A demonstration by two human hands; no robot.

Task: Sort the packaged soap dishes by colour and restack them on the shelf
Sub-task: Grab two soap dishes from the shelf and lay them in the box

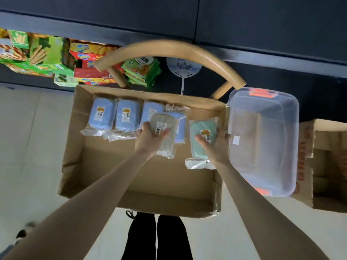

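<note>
Left hand (150, 141) grips beige dish (161, 119); right hand (217, 147), green dish (198, 128).

Soft, even indoor light, fairly dim. The pale floor (28, 137) looks brightest and the dark shelving (262, 25) murky. Wide-angle bending at the edges. Motion blur softens the wooden chair back (169, 47). Faint glare on the soap-dish wrappers (199, 164).

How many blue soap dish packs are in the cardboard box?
4, in a row from the left: leftmost blue pack, second blue pack, third blue pack, fourth blue pack half behind the beige pack. More may lie underneath.
</note>
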